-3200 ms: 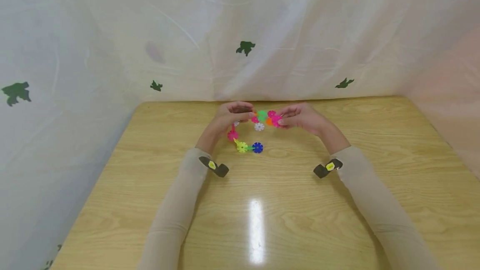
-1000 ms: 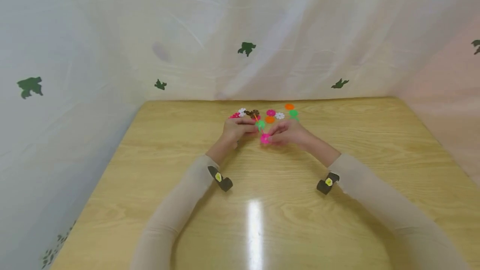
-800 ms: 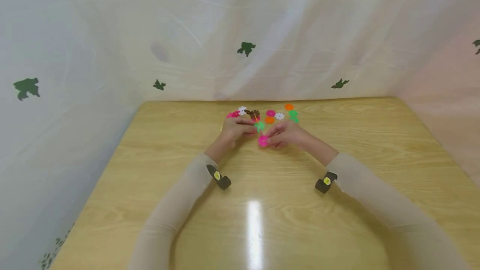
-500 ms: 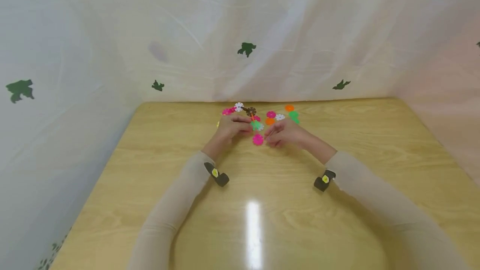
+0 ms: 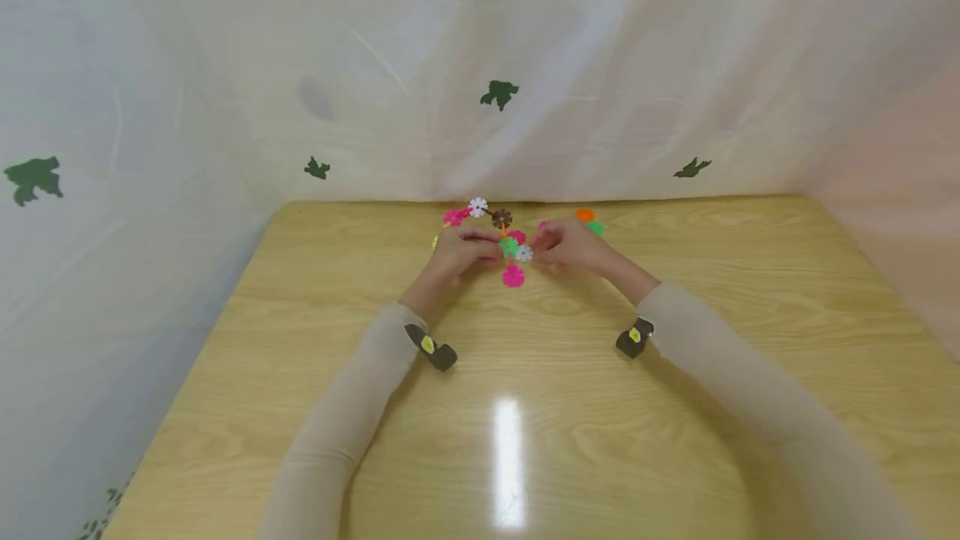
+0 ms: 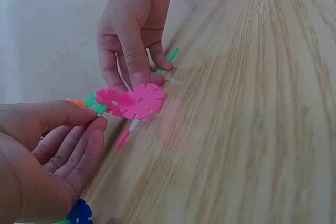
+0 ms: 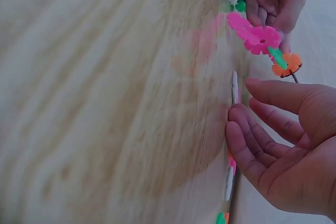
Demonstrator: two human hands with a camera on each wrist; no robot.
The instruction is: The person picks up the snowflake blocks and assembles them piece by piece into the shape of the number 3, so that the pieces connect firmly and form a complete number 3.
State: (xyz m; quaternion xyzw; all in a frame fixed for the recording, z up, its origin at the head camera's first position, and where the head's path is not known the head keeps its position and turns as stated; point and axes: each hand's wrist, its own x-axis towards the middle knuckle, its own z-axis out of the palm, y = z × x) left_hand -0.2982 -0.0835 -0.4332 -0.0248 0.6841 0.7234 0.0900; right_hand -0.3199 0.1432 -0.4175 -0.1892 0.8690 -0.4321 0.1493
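My left hand (image 5: 465,252) pinches a chain of notched plastic flower discs between thumb and fingers. At its near end are a green disc (image 5: 509,247) and a pink disc (image 5: 513,276); brown (image 5: 502,218) and white (image 5: 477,207) discs stand further along it. A blue disc (image 6: 81,212) shows below the left hand in the left wrist view. My right hand (image 7: 294,140) is beside a loose white disc (image 7: 234,85), its thumb and fingers apart with nothing visible between them. In the head view that white disc (image 5: 523,252) lies just left of the right fingertips.
Loose orange (image 5: 585,215) and green (image 5: 596,227) discs lie beyond the right hand at the back of the wooden table (image 5: 600,407). Another white disc (image 7: 229,183) lies below the right fingers. A patterned curtain (image 5: 375,107) hangs along the table's back edge.
My right hand has let go of the pink disc on the chain and moved away from it toward the table's back. The left hand keeps hold of the chain, which was lowered earlier.
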